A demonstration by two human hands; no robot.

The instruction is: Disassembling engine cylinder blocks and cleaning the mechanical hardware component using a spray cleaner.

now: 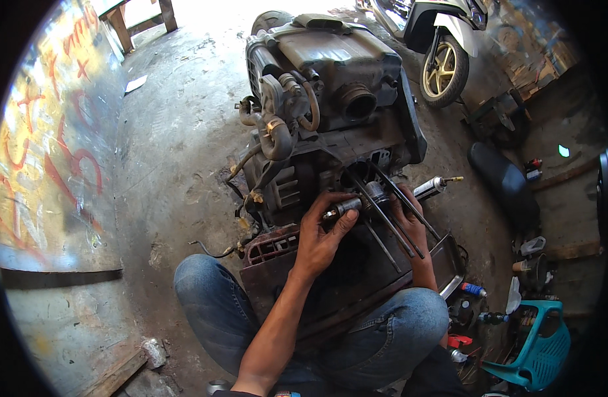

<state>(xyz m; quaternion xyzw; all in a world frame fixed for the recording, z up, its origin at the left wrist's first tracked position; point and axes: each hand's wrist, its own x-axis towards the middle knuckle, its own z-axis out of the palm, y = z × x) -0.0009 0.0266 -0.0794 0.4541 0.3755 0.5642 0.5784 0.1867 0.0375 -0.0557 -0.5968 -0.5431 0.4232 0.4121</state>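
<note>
My left hand (319,237) is closed around a short dark metal cylinder (344,209) with a shiny end, held close to the engine's front opening. Beside it, a grey metal piston (377,192) sits among long dark studs (388,223) that stick out of the engine (330,142) towards me. My right hand (410,217) reaches behind the studs from the right, its fingers curled at the piston's side and partly hidden. Just past that hand is a silver tube (429,188) with a thin brass-coloured tip.
Under my hands lies a dark metal tray (284,281), between my knees. A painted metal sheet (59,152) stands at the left. At the right are a black motorcycle seat (504,182), a blue can (474,289) and a teal plastic chair (539,347). A scooter wheel (445,71) stands at the back right.
</note>
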